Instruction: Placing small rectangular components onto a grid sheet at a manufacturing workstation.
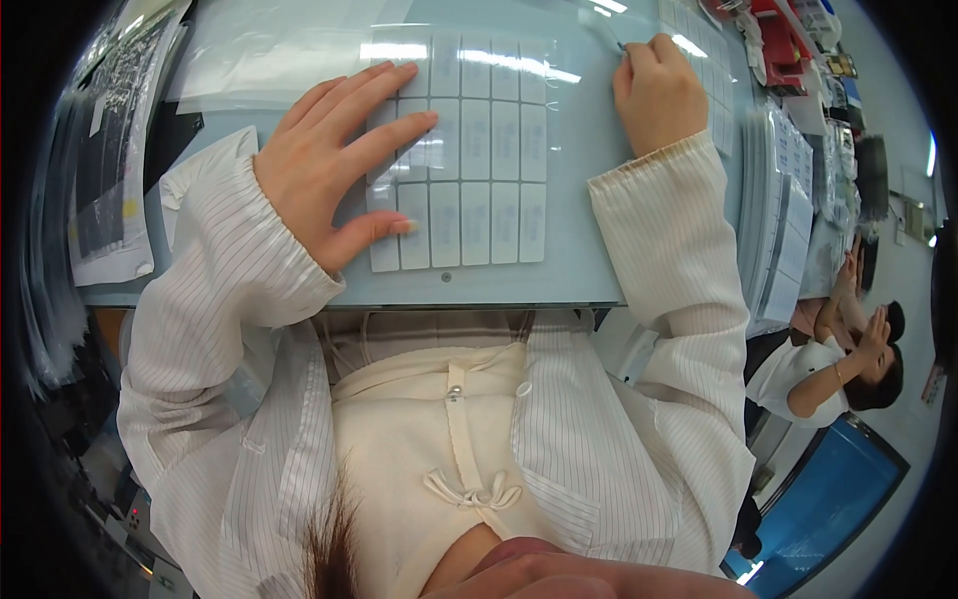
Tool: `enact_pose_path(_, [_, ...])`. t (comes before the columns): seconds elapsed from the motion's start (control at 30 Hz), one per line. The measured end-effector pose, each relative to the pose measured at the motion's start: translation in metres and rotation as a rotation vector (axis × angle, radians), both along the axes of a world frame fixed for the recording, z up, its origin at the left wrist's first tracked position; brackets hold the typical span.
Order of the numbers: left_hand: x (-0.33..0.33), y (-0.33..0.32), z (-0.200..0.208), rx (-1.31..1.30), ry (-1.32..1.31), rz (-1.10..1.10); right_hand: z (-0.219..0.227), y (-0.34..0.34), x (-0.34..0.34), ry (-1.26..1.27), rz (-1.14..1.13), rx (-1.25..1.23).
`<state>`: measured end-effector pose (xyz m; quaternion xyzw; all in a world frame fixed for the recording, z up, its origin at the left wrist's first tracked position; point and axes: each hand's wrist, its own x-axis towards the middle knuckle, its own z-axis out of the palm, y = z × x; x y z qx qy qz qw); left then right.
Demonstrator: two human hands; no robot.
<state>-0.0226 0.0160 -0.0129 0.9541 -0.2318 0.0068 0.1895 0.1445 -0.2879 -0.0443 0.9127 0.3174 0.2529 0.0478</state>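
Left hand point(334, 165), centre-left of frame: fingers spread, pressed flat on the grid of small white rectangular labels point(477, 150) under a clear film point(499, 60). Right hand point(656, 95), upper right: curled, pinching the film's corner edge. Risk: if the film lifts unevenly, labels could shift or crease once the flat hand slips. Pale worktop point(579, 270) edge runs close below; stacked sheets point(783, 230) crowd the right, papers point(110, 170) the left.

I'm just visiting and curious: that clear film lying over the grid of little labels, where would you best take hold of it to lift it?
Probably at its far right corner, coming from the right. The clear film lies flat there, beyond the label grid, where the right hand already pinches its edge; the left hand presses the other side down.
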Motion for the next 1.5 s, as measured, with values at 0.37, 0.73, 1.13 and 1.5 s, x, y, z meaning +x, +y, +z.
enact_pose_path(0.37, [-0.018, 0.015, -0.004, -0.038, 0.021, 0.012, 0.055, 0.024, -0.130, 0.895, 0.541, 0.352])
enact_pose_path(0.73, [-0.018, 0.013, 0.011, 0.066, 0.004, -0.016, 0.038, 0.045, -0.163, 0.755, 0.630, 0.284])
enact_pose_path(1.13, [-0.013, 0.007, 0.011, 0.113, 0.003, 0.002, 0.033, 0.047, -0.165, 0.640, 0.680, 0.175])
enact_pose_path(1.5, [-0.005, 0.008, 0.009, 0.157, 0.018, 0.000, 0.030, 0.047, -0.164, 0.615, 0.693, 0.163])
